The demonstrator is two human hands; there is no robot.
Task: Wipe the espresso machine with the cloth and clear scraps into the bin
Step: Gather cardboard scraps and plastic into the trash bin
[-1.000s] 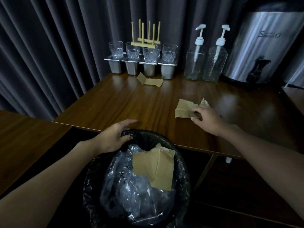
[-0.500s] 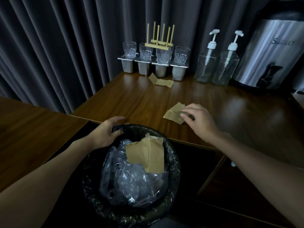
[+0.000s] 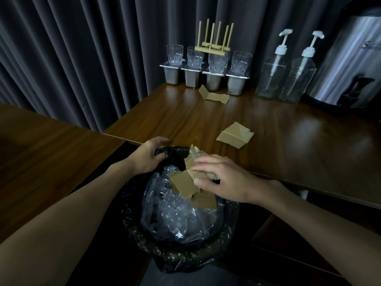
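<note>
A bin (image 3: pixel 181 259) lined with a black bag stands below the wooden counter's front edge (image 3: pixel 309 182). It holds crumpled clear plastic (image 3: pixel 175 215) and a brown cardboard scrap (image 3: pixel 182 183). My left hand (image 3: pixel 147 158) grips the bag at the bin's far rim. Over the bin's mouth, my right hand (image 3: pixel 222 178) pinches a torn cardboard scrap (image 3: pixel 193 158) between fingers and thumb. A folded scrap (image 3: pixel 234 135) lies on the counter behind that hand. Another scrap (image 3: pixel 214 96) lies further back, near the steel containers. No cloth is in view.
Several glasses (image 3: pixel 217 62) stand on steel containers (image 3: pixel 213 81) at the back, with a wooden rack (image 3: pixel 212 48) on top. Two pump bottles (image 3: pixel 288 77) and a steel urn (image 3: pixel 350 65) stand at the right. A lower wooden table (image 3: pixel 47 145) lies left; dark curtains hang behind.
My right hand lifted one scrap off the counter and carried it toward me over the bin. A folded scrap stayed on the counter. My left hand kept its hold on the bin's rim.
</note>
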